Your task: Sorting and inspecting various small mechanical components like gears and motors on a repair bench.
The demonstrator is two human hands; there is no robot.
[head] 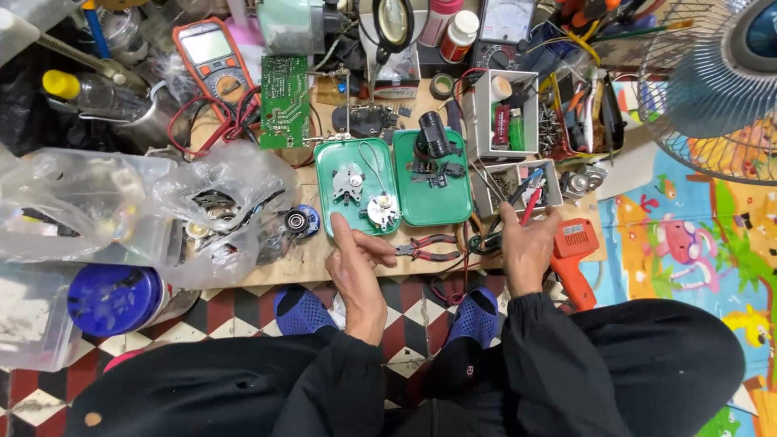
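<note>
Both hands loose, holding nothing — left hand (354, 263) beside red-handled pliers (427, 248) on wooden board (307, 260), right hand (526, 243) near parts tray (518, 188). Pliers look stiff, weighty — grab by handles.

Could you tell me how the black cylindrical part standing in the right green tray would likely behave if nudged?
The black cylindrical part stands taller than wide, so it would probably tip. Being round, it might then roll, though the green tray has a raised rim that should stop it. It looks rigid, not floppy.

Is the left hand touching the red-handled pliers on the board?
Cannot tell. In the head view the left hand's fingertips end right at the pliers' nose, with no plain gap or contact visible.
</note>
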